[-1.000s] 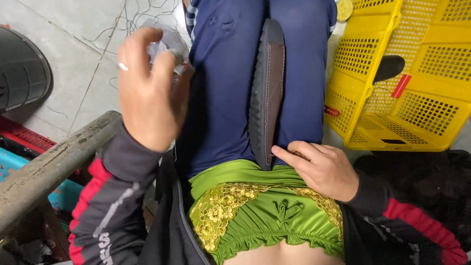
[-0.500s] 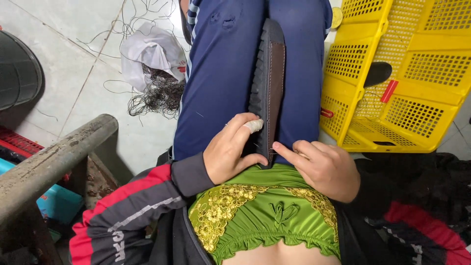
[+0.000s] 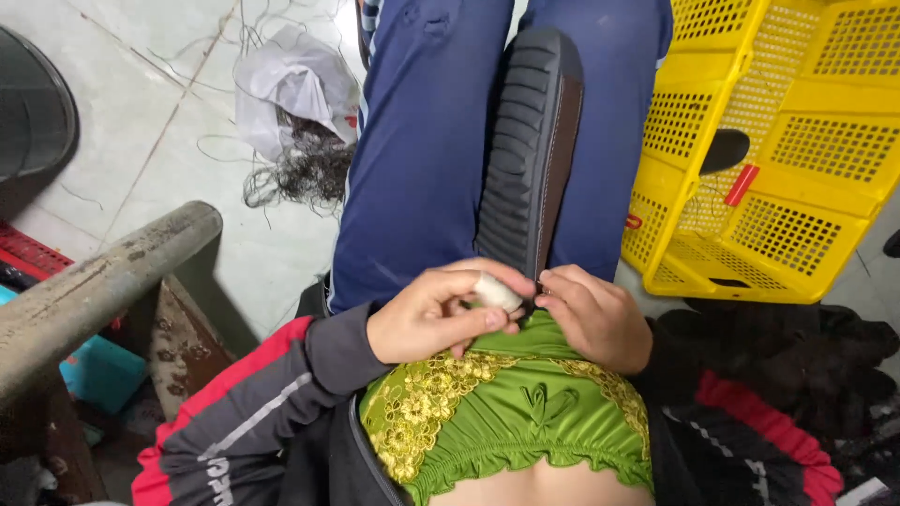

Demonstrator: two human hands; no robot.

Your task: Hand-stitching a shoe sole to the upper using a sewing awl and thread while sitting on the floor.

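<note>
Both hands meet at the near end of the black ribbed shoe sole [image 3: 530, 150], which lies lengthwise along the lap. The left hand [image 3: 436, 314], one finger wrapped in white tape, curls with fingertips pinched at that end. The right hand [image 3: 591, 314] pinches there too, knuckles bent. Just below the sole bunches glossy green fabric [image 3: 511, 412] with gold embroidery.

The floor [image 3: 141, 122] is pale grey tile with dark grout lines, lit evenly. On it lies a crumpled white plastic bag [image 3: 291, 84] beside a tangle of dark thin threads [image 3: 305, 169]. A rusty grey metal bar [image 3: 103, 281] crosses the lower left. At right stands a yellow perforated plastic crate [image 3: 787, 159]. A dark round ribbed object [image 3: 33, 103] sits at the left edge.
</note>
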